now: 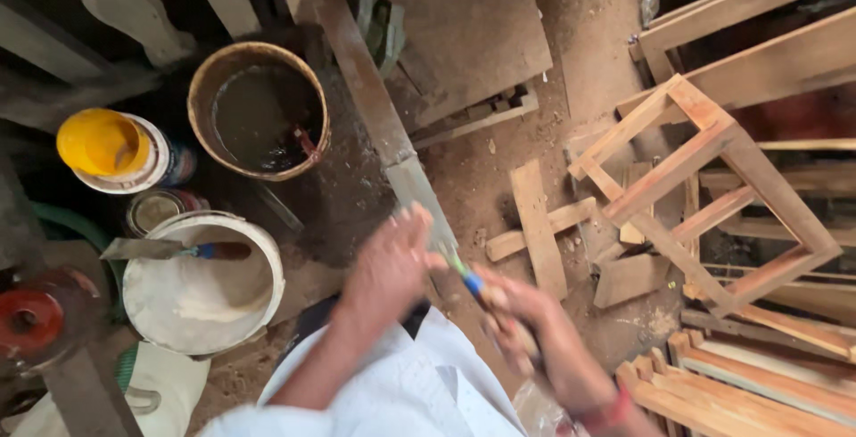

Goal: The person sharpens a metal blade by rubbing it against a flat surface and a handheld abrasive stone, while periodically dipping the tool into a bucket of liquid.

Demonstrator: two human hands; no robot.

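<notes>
Near the middle, the right hand [522,317] closes its grip on a slim blue-handled tool [468,278], likely light and stiff, best held at the handle. The left hand [392,263] meets its blurred tip; that grip is unclear.

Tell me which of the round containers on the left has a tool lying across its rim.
The white bucket nearest the left hand: a scraper spans its rim. The brown bucket holds dark liquid; the yellow-lidded tub is closed.
</notes>
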